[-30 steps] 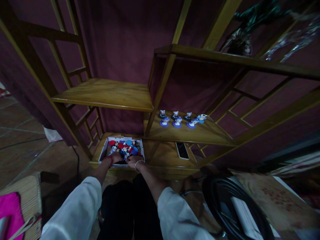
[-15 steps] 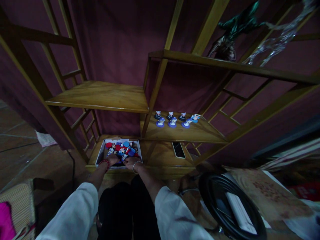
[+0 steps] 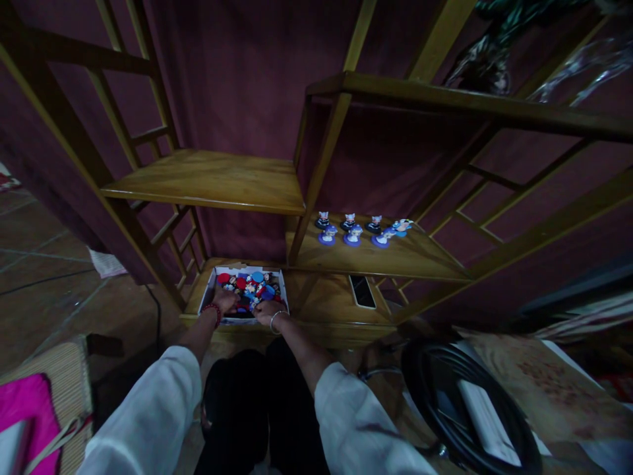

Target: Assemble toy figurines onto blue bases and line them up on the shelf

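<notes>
A white box [image 3: 283, 288] on the low shelf is filled with small figurines [image 3: 250, 287] in red, blue, black and white. Both of my hands reach into it from the front. My left hand [image 3: 226, 301], with a red bead bracelet at the wrist, is over the left part of the pile; its fingers are bent down among the figurines. At the right front of the box is my right hand [image 3: 268, 310], wearing a silver bangle, its fingertips touching the pile. In both hands the fingertips are too small and dark to show whether a figurine is held.
Several figurines [image 3: 353, 235] stand in two rows on the raised right shelf [image 3: 395, 264], the rightmost ones close together. A phone [image 3: 362, 291] lies on the lower shelf. Wooden posts and an upper left shelf [image 3: 212, 178] frame the box. A black round stool [image 3: 420, 389] stands at right.
The camera view has shifted, so the shelves appear further right and slightly higher. Both hands stay in the box; my left hand has moved slightly deeper over the pile.
</notes>
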The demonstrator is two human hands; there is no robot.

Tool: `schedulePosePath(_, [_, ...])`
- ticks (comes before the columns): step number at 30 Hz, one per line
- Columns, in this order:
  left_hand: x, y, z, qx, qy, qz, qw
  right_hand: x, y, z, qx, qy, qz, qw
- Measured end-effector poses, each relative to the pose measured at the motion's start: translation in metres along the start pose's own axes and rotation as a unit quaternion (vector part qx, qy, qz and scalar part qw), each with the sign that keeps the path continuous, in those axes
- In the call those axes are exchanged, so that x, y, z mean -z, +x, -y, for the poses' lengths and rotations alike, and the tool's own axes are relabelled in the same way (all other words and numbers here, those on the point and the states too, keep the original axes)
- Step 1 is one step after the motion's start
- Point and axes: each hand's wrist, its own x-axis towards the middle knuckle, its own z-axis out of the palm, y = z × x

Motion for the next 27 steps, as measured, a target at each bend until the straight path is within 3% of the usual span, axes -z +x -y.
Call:
schedulePosePath(5, [0.000, -0.006, -0.004, 0.084, -0.163, -0.022, 0.983, -0.004, 0.003, -0.003, 0.002, 0.004, 0.002, 1.000])
schedulePosePath(14, [0.005, -0.013, -0.007, 0.093, -0.319, -0.035, 0.943, 0.002, 0.003, -0.003, 0.018, 0.014, 0.036, 0.999])
schedulePosePath(21, [0.004, -0.015, -0.012, 0.080, -0.301, 0.006, 0.950, 0.002, 0.002, -0.003, 0.019, 0.021, 0.041, 0.999])
schedulePosePath(27, [-0.007, -0.008, -0.014, 0.080, -0.171, 0.007, 0.982, 0.004, -0.001, -0.003, 0.017, 0.030, 0.032, 0.999])
